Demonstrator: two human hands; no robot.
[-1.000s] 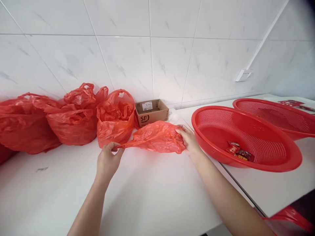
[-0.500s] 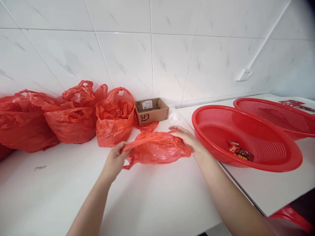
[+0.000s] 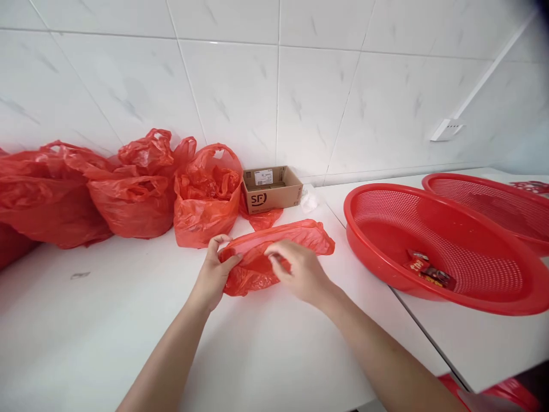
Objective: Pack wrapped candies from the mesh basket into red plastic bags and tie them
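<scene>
Below the tiled wall (image 3: 240, 86) runs a white counter (image 3: 107, 332), and everything sits on it. Off to the right lie two wide red mesh baskets, the near basket (image 3: 386, 214) tipped toward the camera and the far basket (image 3: 484, 197) behind it. Along the wall on the left stands a row of stuffed red bags (image 3: 128, 203). The last of them, the open bag (image 3: 206, 206), gapes at its top, and just beside it is a small cardboard box (image 3: 272, 195). In front of the box and the open bag lies the flat red bag (image 3: 306, 236), resting on the counter with its long axis running left to right, the right end a little farther from the person. Both hands are on it. The left hand (image 3: 214, 274) pinches the left end between thumb and fingers. The right hand (image 3: 300, 272), fingers bunched together, nips the plastic about midway along, so the right end lies free beyond it, toward the near basket. Smallest of all, a few snack packets (image 3: 426, 274) lie in the bottom of that basket. Half a second ago the right hand lay over the far right end and the bag was humped up between the hands. Now that hand has come inward to the middle, the left has kept its end, and the plastic lies flatter.
</scene>
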